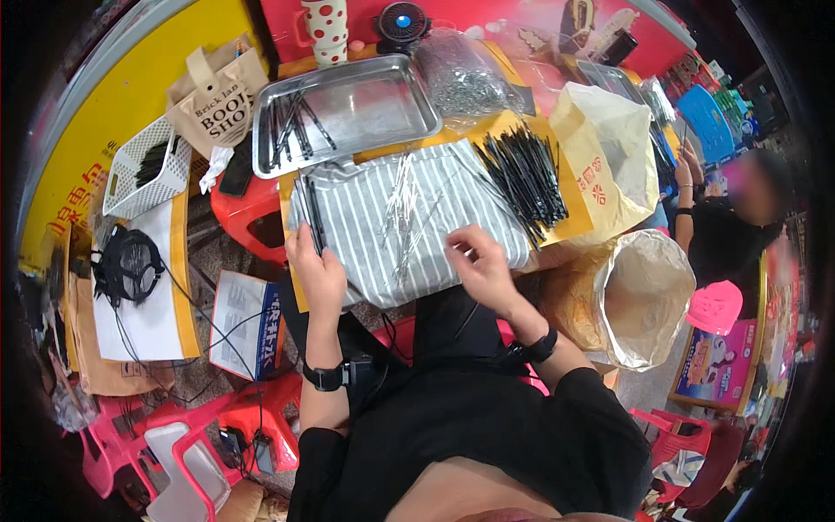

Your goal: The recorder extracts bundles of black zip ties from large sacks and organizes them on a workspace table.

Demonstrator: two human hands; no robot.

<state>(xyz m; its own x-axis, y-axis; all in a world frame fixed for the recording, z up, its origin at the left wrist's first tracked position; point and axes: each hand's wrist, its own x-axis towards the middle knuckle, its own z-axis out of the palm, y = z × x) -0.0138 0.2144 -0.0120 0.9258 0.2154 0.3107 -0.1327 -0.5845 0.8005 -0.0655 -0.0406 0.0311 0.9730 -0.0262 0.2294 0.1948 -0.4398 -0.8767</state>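
My left hand (318, 271) is closed around the lower ends of a few thin black strips (310, 209), which stand up from it at the cloth's left side. My right hand (481, 263) hovers over the cloth's right part, its fingers curled together; whatever may be in them is too small to make out. Between the hands, a loose bunch of thin silvery pins (402, 204) lies on a grey-and-white striped cloth (357, 217). To the right, a thick pile of similar black strips (526, 178) overlaps the cloth's edge.
Behind the cloth sits a metal tray (370, 104) with several black strips. Beside it are a clear bag of small metal pieces (465, 78), a fan (402, 24) and a dotted cup (326, 33). Open sacks (648, 300) stand right; another person (726, 226) works beyond. A white basket (148, 170) is left.
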